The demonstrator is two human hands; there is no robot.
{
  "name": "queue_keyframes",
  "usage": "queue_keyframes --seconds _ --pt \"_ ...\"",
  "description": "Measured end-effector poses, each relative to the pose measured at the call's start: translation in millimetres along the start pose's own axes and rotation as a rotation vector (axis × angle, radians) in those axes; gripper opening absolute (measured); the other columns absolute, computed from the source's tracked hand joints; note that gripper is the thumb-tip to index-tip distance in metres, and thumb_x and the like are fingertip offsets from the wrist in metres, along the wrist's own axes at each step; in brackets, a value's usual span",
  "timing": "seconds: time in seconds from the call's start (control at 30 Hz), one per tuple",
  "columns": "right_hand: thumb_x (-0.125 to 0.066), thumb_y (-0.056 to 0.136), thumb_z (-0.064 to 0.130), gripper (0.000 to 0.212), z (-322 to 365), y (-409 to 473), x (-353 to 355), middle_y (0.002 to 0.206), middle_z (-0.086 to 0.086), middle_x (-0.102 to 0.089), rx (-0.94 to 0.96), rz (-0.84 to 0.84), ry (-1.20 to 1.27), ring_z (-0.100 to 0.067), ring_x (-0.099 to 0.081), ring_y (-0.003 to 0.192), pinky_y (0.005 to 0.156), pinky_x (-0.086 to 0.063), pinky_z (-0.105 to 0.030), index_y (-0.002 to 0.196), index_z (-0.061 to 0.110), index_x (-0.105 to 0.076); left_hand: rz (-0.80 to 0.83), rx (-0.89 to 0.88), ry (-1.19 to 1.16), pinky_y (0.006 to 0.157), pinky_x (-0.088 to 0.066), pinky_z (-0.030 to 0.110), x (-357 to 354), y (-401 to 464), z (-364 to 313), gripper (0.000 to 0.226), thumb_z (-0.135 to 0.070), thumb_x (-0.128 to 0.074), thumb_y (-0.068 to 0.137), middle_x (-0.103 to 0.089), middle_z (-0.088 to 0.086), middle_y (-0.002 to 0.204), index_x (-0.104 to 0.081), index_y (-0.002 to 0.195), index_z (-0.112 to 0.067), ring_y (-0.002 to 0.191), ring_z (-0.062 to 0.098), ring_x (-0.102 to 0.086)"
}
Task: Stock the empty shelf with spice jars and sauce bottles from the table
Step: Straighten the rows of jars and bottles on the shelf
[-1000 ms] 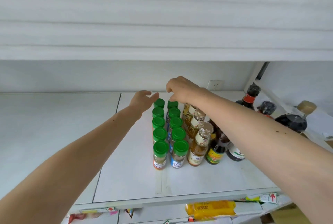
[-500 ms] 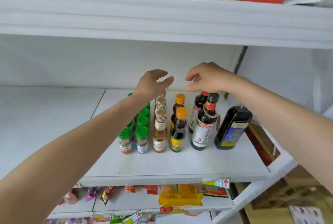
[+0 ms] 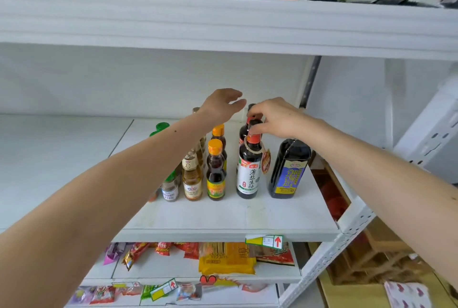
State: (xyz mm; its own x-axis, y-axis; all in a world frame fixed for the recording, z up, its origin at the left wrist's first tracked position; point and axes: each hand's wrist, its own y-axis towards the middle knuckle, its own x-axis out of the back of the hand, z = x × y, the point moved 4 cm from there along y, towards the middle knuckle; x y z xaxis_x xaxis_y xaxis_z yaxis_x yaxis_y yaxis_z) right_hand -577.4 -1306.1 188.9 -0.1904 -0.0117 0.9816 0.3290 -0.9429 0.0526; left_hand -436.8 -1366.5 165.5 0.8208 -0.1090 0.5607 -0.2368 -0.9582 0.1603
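On white shelf (image 3: 247, 218), right hand (image 3: 277, 119) pinching soy bottle (image 3: 249, 171) cap, left hand (image 3: 220, 106) loose (front edge bare)

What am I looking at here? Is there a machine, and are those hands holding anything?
There is no machine here. A person wears a camera on the head, so the single picture looks forward and down along their two bare arms. They face a white shelf in a store rack. On it stand rows of green-capped spice jars, pale oil bottles, orange-capped sauce bottles, a tall soy sauce bottle with a white label, and a dark jug. The right hand pinches the red-capped neck of the soy sauce bottle with its fingers. The left hand hovers open above the bottles, holding nothing. Snack packets lie on the shelf below.
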Motion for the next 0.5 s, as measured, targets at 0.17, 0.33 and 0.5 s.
queue_keyframes --seconds 0.17,0.33,0.5 --pt "-0.067 0.090 0.022 0.035 1 1 -4 0.114 -0.010 -0.060 -0.028 -0.013 0.031 -0.019 -0.050 0.088 0.071 -0.038 -0.027 0.124 0.012 -0.064 0.051 -0.016 0.023 0.107 -0.041 0.032 -6 13 -5 0.042 -0.030 -0.062 0.092 -0.057 -0.001 0.136 -0.057 0.132 -0.019 0.125 0.013 -0.053" --pt "-0.069 0.088 0.022 0.036 -2 1 -4 0.116 -0.010 -0.060 -0.046 -0.024 0.067 -0.018 -0.052 0.090 0.069 -0.039 -0.026 0.123 0.014 -0.064 0.167 -0.088 0.214 0.105 -0.039 0.030 -18 23 -13 0.043 -0.027 -0.059 0.094 -0.055 0.005 0.139 -0.054 0.136 -0.017 0.128 0.019 -0.051" --pt "-0.071 0.086 0.023 0.029 -3 1 -6 0.109 -0.010 -0.064 -0.056 -0.048 0.064 -0.022 -0.059 0.091 0.063 -0.043 -0.026 0.112 0.011 -0.067 0.189 -0.163 0.281 0.099 -0.046 0.040 -27 28 -12 0.027 -0.019 -0.058 0.093 -0.068 0.011 0.116 -0.068 0.116 -0.010 0.102 0.019 -0.059"
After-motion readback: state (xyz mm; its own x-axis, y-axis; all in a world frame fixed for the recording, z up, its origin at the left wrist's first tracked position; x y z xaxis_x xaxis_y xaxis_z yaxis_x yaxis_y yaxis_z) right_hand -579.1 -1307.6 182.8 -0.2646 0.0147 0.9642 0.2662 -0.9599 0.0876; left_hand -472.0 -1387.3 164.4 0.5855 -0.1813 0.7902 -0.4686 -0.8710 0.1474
